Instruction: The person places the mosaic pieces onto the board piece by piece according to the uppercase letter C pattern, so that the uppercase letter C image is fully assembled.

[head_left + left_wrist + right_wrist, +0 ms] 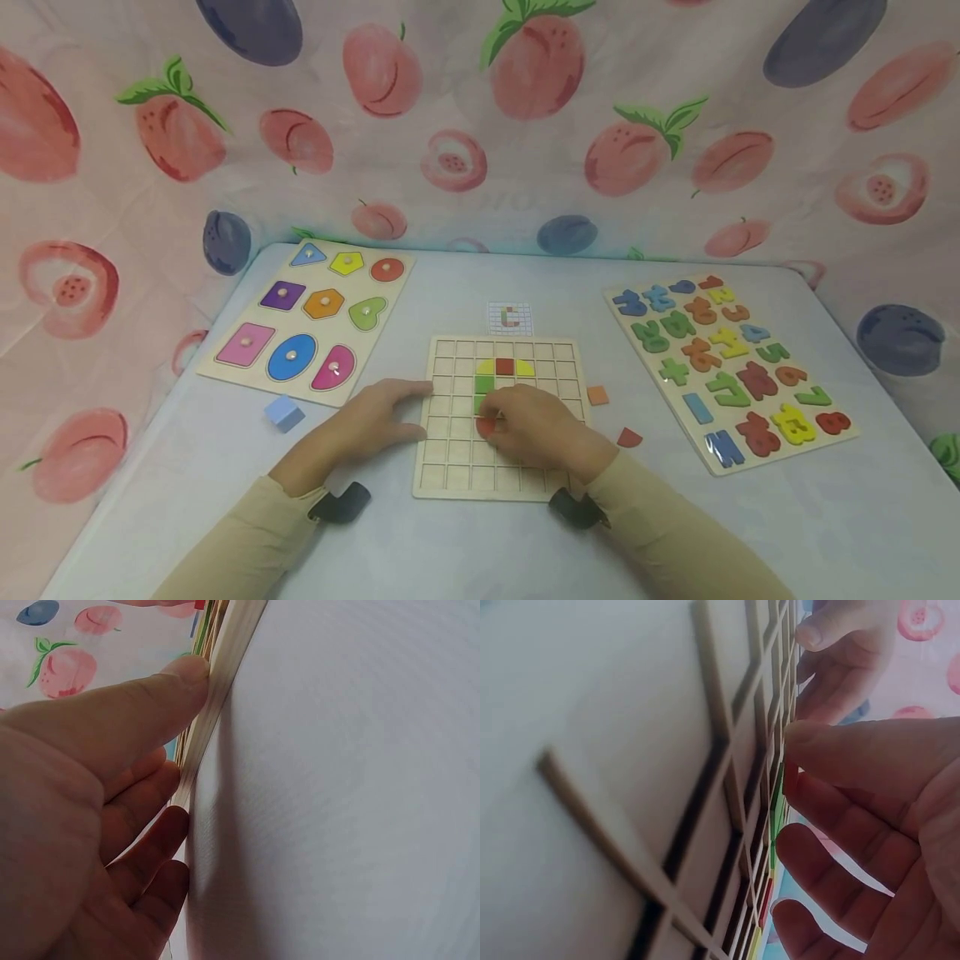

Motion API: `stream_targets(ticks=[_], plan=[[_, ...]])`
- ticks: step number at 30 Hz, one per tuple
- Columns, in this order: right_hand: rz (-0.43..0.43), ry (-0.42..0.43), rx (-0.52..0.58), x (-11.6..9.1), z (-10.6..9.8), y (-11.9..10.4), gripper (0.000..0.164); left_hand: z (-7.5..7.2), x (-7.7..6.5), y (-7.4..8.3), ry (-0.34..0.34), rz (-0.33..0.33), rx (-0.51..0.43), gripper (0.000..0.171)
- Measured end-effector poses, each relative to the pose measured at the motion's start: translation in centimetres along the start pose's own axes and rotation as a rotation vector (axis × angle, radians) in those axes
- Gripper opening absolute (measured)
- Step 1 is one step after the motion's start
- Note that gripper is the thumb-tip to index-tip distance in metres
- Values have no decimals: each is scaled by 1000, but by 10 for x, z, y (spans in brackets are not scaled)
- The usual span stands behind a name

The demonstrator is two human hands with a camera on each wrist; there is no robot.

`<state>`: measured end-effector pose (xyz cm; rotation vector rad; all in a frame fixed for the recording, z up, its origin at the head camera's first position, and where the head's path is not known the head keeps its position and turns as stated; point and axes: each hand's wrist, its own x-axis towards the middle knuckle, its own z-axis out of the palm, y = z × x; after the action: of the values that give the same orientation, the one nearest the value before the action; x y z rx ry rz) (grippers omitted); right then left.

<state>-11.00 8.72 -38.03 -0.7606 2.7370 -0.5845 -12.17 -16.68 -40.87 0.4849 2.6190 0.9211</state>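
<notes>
A wooden grid board [450, 479] lies flat in front of me. In its cells sit a red square [505, 367] between two yellow quarter-circles [524, 368], with green squares [484, 384] below the left one. Over the middle of the grid, my right hand [536, 425] pinches a red quarter-circle piece [486, 427] between thumb and index finger, under the green squares. The right wrist view shows a red sliver of that piece [790, 778] at the fingertips. My left hand [367, 422] touches the board's left edge [225, 671] with thumb and fingers extended.
Right of the board lie an orange square [597, 395] and a red quarter-circle [629, 437]. A small pattern card [510, 318] is behind it. A shape puzzle [300, 279] and blue block [284, 413] are left; a number puzzle [701, 417] is right.
</notes>
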Motion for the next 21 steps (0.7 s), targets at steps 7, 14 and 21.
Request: stream_targets(ticks=[7,14,21], plan=[[-9,7,-8,1,1,1,18,0,0,-1,2,8,-6,61],[-9,9,-18,3,3,3,17,-1,0,0,1,19,-7,60],[10,11,-13,3,2,3,17,-1,-1,0,0,14,-2,61]])
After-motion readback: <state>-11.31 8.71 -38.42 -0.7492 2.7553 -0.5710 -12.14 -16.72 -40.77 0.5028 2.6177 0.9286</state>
